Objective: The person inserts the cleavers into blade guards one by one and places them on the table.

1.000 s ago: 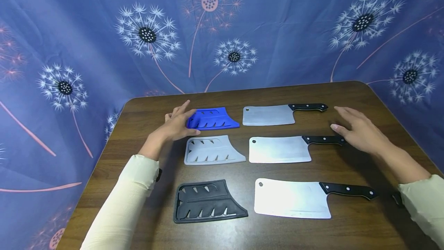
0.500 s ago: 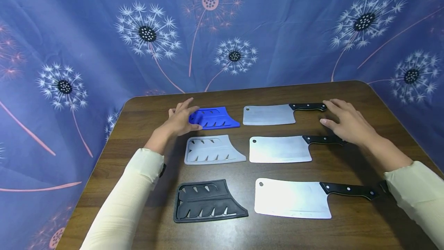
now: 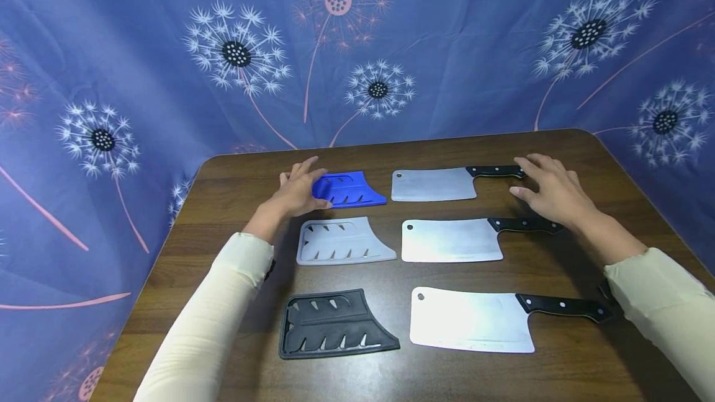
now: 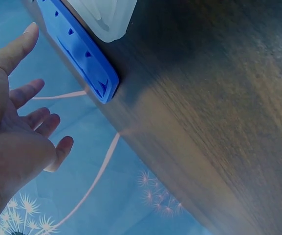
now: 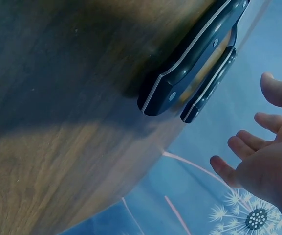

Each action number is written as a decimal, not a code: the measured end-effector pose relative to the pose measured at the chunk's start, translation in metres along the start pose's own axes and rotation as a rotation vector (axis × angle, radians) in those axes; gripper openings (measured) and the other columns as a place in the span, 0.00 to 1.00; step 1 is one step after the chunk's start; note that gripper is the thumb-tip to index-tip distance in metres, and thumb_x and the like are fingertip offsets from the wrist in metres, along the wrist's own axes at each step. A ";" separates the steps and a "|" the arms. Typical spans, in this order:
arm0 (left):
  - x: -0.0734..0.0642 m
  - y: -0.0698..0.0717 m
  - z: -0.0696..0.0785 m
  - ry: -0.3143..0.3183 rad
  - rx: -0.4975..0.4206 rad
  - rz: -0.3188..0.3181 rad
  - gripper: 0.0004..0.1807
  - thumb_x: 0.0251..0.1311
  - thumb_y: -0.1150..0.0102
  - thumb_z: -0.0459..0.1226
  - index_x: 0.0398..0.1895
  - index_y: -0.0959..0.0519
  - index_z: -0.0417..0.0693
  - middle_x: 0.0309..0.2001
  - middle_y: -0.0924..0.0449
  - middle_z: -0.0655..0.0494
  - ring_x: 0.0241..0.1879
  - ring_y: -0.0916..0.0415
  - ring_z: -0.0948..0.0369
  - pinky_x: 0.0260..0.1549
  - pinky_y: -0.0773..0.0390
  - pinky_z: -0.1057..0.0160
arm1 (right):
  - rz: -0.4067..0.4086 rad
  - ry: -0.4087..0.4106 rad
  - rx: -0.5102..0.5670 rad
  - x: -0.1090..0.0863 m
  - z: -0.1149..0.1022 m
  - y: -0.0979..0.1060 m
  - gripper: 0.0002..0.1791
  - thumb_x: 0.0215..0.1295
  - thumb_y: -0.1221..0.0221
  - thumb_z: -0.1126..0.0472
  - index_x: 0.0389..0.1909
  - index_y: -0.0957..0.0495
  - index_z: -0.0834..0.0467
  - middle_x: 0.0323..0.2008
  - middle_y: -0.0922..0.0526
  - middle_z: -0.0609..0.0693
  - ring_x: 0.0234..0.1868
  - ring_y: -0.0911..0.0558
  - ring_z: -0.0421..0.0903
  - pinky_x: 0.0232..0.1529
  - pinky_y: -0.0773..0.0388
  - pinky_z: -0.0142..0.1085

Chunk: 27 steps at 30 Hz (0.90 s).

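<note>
My left hand (image 3: pixel 296 190) hovers over the left end of a blue blade sheath (image 3: pixel 354 191), covering that end in the head view. The left wrist view shows its fingers spread and apart from the sheath. At the upper right, my right hand (image 3: pixel 554 192) is by the black handle of the far cleaver (image 3: pixel 432 185), overlapping the handle's tip. In the right wrist view its fingers are loosely bent, with a gap to the handles (image 5: pixel 189 63). Nearer lie a white sheath (image 3: pixel 343 242) beside a middle cleaver (image 3: pixel 451 241), then a black sheath (image 3: pixel 329 321) beside a larger cleaver (image 3: pixel 469 320).
Everything lies flat on a brown wooden table (image 3: pixel 262 352). Sheaths form a column on the left and cleavers one on the right, handles pointing right. A blue dandelion-print cloth (image 3: pixel 447 67) hangs behind the far edge.
My left hand has shifted slightly right, farther over the blue sheath. My right hand has moved left and away from me, up to the far cleaver's handle. Sheaths and cleavers lie as before.
</note>
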State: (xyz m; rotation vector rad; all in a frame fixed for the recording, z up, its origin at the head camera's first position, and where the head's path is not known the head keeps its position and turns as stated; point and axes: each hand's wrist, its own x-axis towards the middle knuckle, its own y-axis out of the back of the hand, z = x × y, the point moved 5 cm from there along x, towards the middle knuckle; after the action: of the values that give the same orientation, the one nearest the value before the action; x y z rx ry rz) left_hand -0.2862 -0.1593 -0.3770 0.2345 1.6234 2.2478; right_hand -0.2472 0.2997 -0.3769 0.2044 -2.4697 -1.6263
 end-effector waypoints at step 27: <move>0.020 -0.015 -0.004 0.082 0.051 -0.104 0.52 0.54 0.37 0.59 0.76 0.49 0.48 0.76 0.61 0.46 0.74 0.64 0.47 0.64 0.57 0.35 | -0.061 -0.045 -0.030 0.031 0.016 -0.015 0.39 0.68 0.43 0.53 0.74 0.49 0.60 0.69 0.50 0.73 0.66 0.50 0.73 0.55 0.56 0.70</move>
State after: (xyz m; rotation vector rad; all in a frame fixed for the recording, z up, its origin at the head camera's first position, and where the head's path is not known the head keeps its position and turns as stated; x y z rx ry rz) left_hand -0.3031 -0.1514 -0.3939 0.0700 1.6949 2.1659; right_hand -0.2811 0.3013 -0.3945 0.2439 -2.4941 -1.7091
